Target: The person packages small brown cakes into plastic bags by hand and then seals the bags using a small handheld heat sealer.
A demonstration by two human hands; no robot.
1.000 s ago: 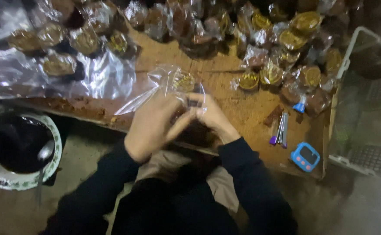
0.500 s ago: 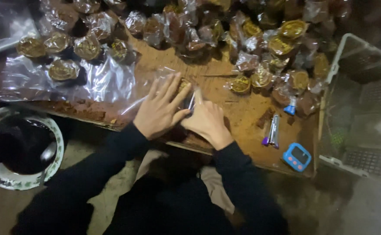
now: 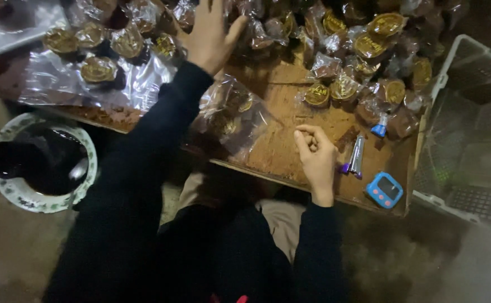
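Note:
My left hand is stretched out over the far side of the wooden board, fingers spread, above a heap of wrapped brown cakes in clear plastic. It holds nothing. My right hand rests on the board near its front edge with the fingers curled into a loose fist; whether anything small is inside it I cannot tell. A clear plastic bag with cakes inside lies on the board between my arms, partly under my left sleeve.
More wrapped cakes lie on a clear plastic sheet at the left. A patterned bowl with dark contents and a spoon stands lower left. A purple pen, a blue timer and a white plastic crate are at the right.
Both hands were together on the plastic bag at the board's middle. Now the left hand has let go and reached far forward to the heap, and the right has drawn back right.

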